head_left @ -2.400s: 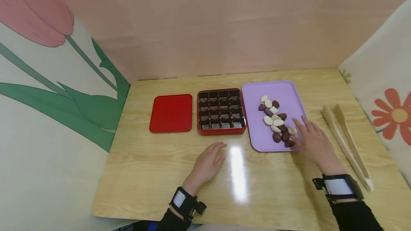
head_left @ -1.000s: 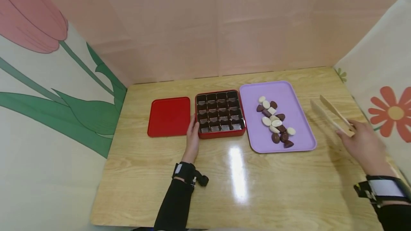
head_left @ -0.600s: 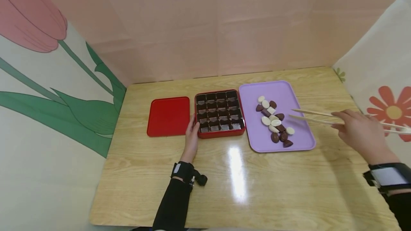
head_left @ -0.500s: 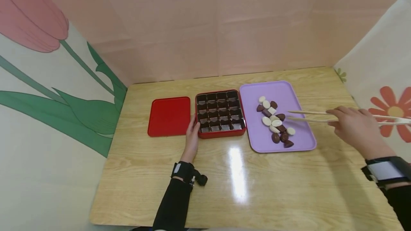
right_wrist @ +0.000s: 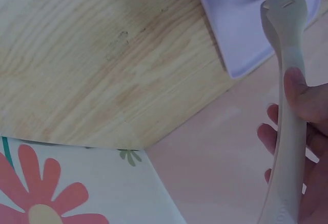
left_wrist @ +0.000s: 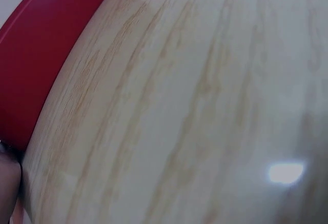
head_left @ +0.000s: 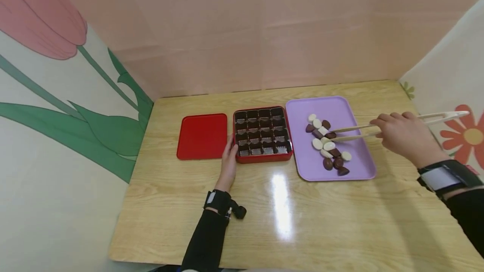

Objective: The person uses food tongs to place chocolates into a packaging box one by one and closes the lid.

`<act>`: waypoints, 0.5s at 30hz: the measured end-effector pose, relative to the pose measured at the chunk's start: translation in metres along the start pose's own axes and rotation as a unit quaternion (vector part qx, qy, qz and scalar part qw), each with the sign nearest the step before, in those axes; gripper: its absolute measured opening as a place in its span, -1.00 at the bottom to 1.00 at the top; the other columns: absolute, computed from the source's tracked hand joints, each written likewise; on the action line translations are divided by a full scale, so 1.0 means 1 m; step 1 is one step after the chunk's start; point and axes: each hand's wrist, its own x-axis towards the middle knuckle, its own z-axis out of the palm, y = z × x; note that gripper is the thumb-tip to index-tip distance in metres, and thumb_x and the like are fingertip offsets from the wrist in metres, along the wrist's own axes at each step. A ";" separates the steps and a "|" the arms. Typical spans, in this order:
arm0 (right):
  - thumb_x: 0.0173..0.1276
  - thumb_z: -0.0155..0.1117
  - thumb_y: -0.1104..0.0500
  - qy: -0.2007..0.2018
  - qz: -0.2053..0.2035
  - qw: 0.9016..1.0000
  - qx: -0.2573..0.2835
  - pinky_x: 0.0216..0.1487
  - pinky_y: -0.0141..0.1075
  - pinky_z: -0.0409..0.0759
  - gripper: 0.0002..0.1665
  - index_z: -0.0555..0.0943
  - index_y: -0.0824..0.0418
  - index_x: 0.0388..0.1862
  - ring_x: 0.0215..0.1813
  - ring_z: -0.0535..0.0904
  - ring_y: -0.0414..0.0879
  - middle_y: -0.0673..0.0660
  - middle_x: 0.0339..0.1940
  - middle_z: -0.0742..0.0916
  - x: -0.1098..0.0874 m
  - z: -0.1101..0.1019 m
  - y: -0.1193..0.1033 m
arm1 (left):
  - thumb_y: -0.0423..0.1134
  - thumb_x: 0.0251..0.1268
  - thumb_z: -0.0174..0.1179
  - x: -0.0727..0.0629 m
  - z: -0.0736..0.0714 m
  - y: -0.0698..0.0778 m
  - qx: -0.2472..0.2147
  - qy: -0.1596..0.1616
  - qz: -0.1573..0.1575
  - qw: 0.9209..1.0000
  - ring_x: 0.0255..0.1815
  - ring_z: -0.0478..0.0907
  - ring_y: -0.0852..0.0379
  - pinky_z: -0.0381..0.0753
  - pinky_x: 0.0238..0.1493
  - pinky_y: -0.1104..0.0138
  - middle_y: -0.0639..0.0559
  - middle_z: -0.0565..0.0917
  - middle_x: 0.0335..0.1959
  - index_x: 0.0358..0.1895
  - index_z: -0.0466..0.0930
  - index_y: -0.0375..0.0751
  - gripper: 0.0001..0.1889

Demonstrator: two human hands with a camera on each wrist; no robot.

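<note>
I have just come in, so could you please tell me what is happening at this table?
A person holds pale tongs in the right hand, with the tips at a dark piece among brown and white pieces on a purple tray; whether it is gripped is unclear. The left hand rests against the side of a red box with a dark divided insert. A flat red panel lies to the box's left.

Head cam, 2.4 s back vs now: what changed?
Left hand went forward and left, from the bare tabletop to the left side of the red box. Right hand left the tray's right edge and picked up the tongs from the table; their tips now flank a dark chocolate. Unchanged: box, purple tray and red lid in place.
</note>
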 end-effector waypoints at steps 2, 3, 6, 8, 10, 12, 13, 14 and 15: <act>-0.23 0.45 0.17 -0.009 -0.003 1.000 -0.004 -0.33 0.02 0.37 -0.43 0.57 0.25 -0.13 -0.26 0.49 0.14 0.22 -0.23 0.58 0.004 -0.002 0.000 | -0.19 0.41 -0.20 -0.002 0.001 0.005 0.004 -0.001 -0.001 1.000 0.35 -0.12 0.17 -0.08 0.29 0.12 0.14 0.03 0.37 0.38 -0.01 -0.01 -0.50; -0.24 0.46 0.17 -0.012 -0.003 1.000 -0.005 -0.34 0.01 0.37 -0.44 0.58 0.25 -0.14 -0.27 0.50 0.13 0.21 -0.24 0.59 0.007 -0.003 -0.001 | -0.19 0.41 -0.20 -0.003 0.001 0.006 0.007 0.000 -0.002 1.000 0.35 -0.12 0.17 -0.07 0.29 0.12 0.13 0.03 0.37 0.38 -0.01 -0.01 -0.50; -0.26 0.47 0.17 -0.016 -0.004 1.000 -0.007 -0.37 -0.01 0.37 -0.46 0.60 0.25 -0.18 -0.29 0.50 0.13 0.20 -0.28 0.59 0.013 -0.004 -0.001 | -0.17 0.41 -0.21 -0.002 0.001 0.002 0.019 0.006 0.000 1.000 0.36 -0.12 0.16 -0.06 0.28 0.09 0.14 0.03 0.37 0.38 0.01 0.03 -0.50; -0.26 0.47 0.18 -0.014 -0.005 1.000 -0.007 -0.39 -0.01 0.36 -0.49 0.60 0.25 -0.20 -0.31 0.51 0.12 0.18 -0.30 0.60 0.016 -0.004 -0.001 | -0.15 0.41 -0.21 -0.001 0.001 -0.002 0.027 0.012 0.004 1.000 0.35 -0.11 0.17 -0.05 0.28 0.08 0.17 0.04 0.37 0.38 0.02 0.06 -0.51; -0.26 0.46 0.19 -0.009 -0.006 1.000 -0.006 -0.39 -0.01 0.36 -0.50 0.61 0.24 -0.22 -0.32 0.51 0.12 0.18 -0.31 0.60 0.018 -0.003 -0.001 | -0.14 0.40 -0.20 -0.001 0.001 -0.006 0.034 0.017 0.009 0.999 0.35 -0.11 0.17 -0.05 0.28 0.09 0.19 0.04 0.36 0.37 0.02 0.08 -0.51; -0.26 0.45 0.20 -0.005 -0.007 1.000 -0.003 -0.38 0.00 0.35 -0.51 0.61 0.25 -0.22 -0.32 0.51 0.12 0.17 -0.32 0.61 0.018 -0.004 0.000 | -0.13 0.39 -0.20 -0.003 0.002 -0.008 0.036 0.023 0.013 0.999 0.35 -0.11 0.17 -0.06 0.29 0.11 0.19 0.04 0.36 0.37 0.03 0.08 -0.51; -0.26 0.45 0.20 -0.004 -0.007 1.000 -0.004 -0.37 0.01 0.35 -0.51 0.61 0.25 -0.22 -0.32 0.51 0.12 0.18 -0.31 0.61 0.018 -0.005 0.000 | -0.12 0.39 -0.19 -0.004 0.002 -0.009 0.035 0.025 0.012 0.999 0.35 -0.10 0.18 -0.06 0.29 0.12 0.19 0.05 0.36 0.37 0.04 0.08 -0.51; -0.26 0.45 0.21 -0.002 -0.007 1.000 -0.002 -0.36 0.01 0.35 -0.51 0.61 0.25 -0.22 -0.31 0.50 0.13 0.18 -0.31 0.60 0.018 -0.006 0.001 | -0.12 0.39 -0.18 -0.006 0.002 -0.009 0.034 0.026 0.012 0.999 0.35 -0.10 0.19 -0.06 0.29 0.14 0.19 0.06 0.36 0.37 0.04 0.08 -0.50; -0.27 0.44 0.21 0.000 -0.008 1.000 -0.005 -0.36 0.01 0.34 -0.51 0.61 0.25 -0.22 -0.31 0.50 0.13 0.18 -0.31 0.60 0.018 -0.007 0.001 | -0.12 0.38 -0.18 -0.007 0.002 -0.010 0.033 0.028 0.014 0.999 0.35 -0.09 0.18 -0.06 0.29 0.14 0.18 0.07 0.35 0.37 0.05 0.07 -0.50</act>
